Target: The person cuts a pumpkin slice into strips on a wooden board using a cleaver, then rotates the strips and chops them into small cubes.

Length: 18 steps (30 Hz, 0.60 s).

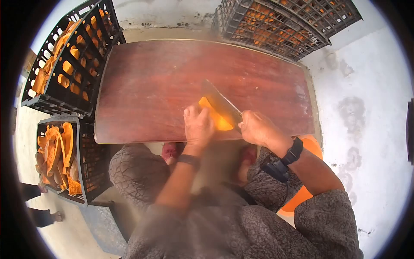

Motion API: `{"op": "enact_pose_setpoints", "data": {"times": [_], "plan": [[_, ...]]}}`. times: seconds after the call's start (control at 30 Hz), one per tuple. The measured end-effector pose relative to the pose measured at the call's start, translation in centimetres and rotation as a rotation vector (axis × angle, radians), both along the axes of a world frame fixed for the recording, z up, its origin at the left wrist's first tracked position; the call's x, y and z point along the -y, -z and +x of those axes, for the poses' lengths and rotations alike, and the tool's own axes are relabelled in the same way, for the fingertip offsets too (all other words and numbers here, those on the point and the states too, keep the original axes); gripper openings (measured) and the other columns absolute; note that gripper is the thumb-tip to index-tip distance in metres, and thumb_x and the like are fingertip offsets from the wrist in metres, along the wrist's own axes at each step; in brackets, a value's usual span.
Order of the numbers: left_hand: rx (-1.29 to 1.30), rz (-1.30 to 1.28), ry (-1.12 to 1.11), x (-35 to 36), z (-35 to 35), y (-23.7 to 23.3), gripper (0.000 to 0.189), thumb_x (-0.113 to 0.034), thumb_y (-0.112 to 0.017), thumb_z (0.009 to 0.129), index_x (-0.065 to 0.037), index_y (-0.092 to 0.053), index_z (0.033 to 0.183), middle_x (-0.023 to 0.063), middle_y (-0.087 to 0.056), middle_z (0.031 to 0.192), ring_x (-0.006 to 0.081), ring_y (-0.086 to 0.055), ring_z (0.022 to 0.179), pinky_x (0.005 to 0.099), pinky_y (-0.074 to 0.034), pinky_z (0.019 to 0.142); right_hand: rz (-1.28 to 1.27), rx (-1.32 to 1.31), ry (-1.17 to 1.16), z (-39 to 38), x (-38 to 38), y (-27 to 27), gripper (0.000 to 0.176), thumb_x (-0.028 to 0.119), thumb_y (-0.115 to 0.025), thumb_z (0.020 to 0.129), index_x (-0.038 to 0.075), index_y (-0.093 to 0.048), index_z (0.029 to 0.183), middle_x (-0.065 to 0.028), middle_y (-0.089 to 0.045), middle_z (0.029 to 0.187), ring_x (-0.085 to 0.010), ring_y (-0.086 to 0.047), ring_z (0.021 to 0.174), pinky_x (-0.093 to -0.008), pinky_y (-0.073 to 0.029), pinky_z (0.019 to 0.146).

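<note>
Left hand (199,125) fingers curled, right hand (258,127) clenched, both forearms angled inward

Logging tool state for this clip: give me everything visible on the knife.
The knife has a broad, flat, metal-looking blade, dull brownish with a thin pale line along one long side. Its handle is mostly hidden in the right hand. The blade slants over the reddish tabletop, tip pointing away from the person, alongside the orange piece. Whether it has cut in isn't clear.

Reddish-brown table (146,86), black crates (79,56)
</note>
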State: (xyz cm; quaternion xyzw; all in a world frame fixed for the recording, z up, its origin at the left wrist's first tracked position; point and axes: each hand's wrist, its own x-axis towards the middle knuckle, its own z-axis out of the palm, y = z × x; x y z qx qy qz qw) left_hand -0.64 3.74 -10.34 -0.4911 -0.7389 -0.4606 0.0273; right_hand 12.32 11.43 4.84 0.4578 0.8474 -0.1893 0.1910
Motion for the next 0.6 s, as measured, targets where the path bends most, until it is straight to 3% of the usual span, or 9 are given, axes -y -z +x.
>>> {"op": "enact_pose_setpoints", "data": {"times": [0.23,0.4,0.5,0.6], "plan": [[-0.026,-0.022,-0.023,0.2,0.3,0.1,0.015,-0.001,-0.061,0.071,-0.006,-0.060,0.085,0.0149,-0.052,0.094,0.0341,-0.048,0.088,0.0446,-0.042,0.080,0.063,-0.109,-0.069,1.1,1.7,-0.1,0.023,0.017,-0.056,0.090,-0.005,-0.062,0.094,-0.0270,-0.065,0.095,-0.0435,-0.063,0.091,-0.0482,-0.049,0.078],[-0.024,-0.009,-0.024,0.0,0.5,0.5,0.017,0.000,-0.061,0.071,-0.006,-0.061,0.087,0.0150,-0.052,0.094,0.0339,-0.049,0.089,0.0440,-0.043,0.080,0.021,-0.028,-0.031,1.1,2.1,-1.7,0.021,0.015,-0.057,0.089,-0.005,-0.061,0.093,-0.0265,-0.065,0.094,-0.0439,-0.062,0.091,-0.0486,-0.048,0.078],[-0.023,-0.025,-0.007,-0.2,0.3,0.5,0.018,0.000,-0.061,0.071,-0.006,-0.061,0.088,0.0149,-0.052,0.095,0.0341,-0.049,0.090,0.0439,-0.043,0.081,0.024,-0.120,0.055,1.1,1.4,1.3,0.022,0.016,-0.057,0.089,-0.005,-0.061,0.093,-0.0269,-0.065,0.092,-0.0438,-0.062,0.092,-0.0485,-0.048,0.079],[-0.035,-0.025,0.000,0.0,0.2,0.3,0.019,0.000,-0.061,0.071,-0.006,-0.062,0.089,0.0150,-0.052,0.096,0.0341,-0.049,0.090,0.0439,-0.043,0.081,0.116,-0.234,-0.029,0.4,0.4,4.3,0.022,0.016,-0.058,0.088,-0.005,-0.060,0.093,-0.0272,-0.065,0.091,-0.0440,-0.062,0.092,-0.0488,-0.048,0.080]]}}
